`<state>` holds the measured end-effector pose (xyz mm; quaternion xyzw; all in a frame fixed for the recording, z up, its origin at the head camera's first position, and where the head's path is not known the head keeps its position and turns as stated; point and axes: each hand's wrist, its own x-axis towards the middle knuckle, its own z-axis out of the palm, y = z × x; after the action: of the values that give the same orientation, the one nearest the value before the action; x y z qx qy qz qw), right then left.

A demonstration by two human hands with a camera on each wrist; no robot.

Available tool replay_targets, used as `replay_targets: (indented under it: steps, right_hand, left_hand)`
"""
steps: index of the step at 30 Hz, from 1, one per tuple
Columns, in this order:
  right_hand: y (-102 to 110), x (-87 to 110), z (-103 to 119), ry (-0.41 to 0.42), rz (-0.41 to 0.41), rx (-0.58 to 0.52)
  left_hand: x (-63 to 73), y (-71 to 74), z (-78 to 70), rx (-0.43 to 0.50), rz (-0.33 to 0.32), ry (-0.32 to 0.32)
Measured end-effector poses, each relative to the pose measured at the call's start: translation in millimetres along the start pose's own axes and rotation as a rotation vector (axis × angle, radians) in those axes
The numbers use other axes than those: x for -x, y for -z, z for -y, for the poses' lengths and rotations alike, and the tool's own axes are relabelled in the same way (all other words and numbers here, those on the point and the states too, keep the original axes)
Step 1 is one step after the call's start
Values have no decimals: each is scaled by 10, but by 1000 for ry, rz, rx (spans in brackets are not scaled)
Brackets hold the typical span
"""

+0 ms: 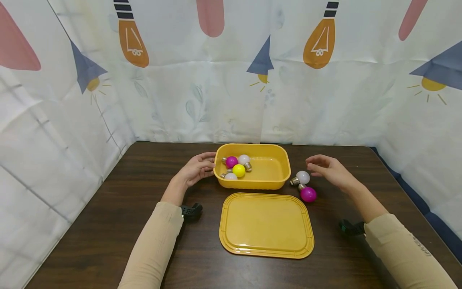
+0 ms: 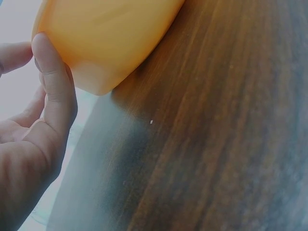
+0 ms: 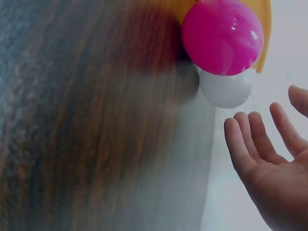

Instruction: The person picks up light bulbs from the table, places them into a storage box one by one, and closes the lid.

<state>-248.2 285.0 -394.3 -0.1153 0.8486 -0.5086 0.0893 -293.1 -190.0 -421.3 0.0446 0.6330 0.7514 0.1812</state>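
My left hand [image 1: 197,168] touches the left end of a yellow plastic box [image 1: 252,184], its fingertips at the outer wall. The left wrist view shows its thumb and one fingertip against the box's edge [image 2: 110,43]. In the box's left half lie several light bulbs: a magenta one [image 1: 232,162], a yellow one [image 1: 239,170] and white ones [image 1: 244,159]. Right of the box, a white bulb [image 1: 303,177] and a magenta bulb [image 1: 308,194] lie close together on the table. My right hand [image 1: 330,170] hovers just beyond them with loosely bent fingers, holding nothing.
A flat yellow lid [image 1: 267,225] lies on the dark wooden table [image 1: 108,224] in front of the box. Behind the table's far edge hangs a white curtain [image 1: 231,100] printed with lamps and bulbs.
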Motion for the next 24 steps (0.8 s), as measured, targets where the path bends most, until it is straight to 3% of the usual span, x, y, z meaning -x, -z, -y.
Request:
replay_targets:
  steps: [24]
  right_hand:
    - [-42, -12, -106, -7, 98, 25]
  left_hand:
    - [1, 1, -4, -11, 3, -2]
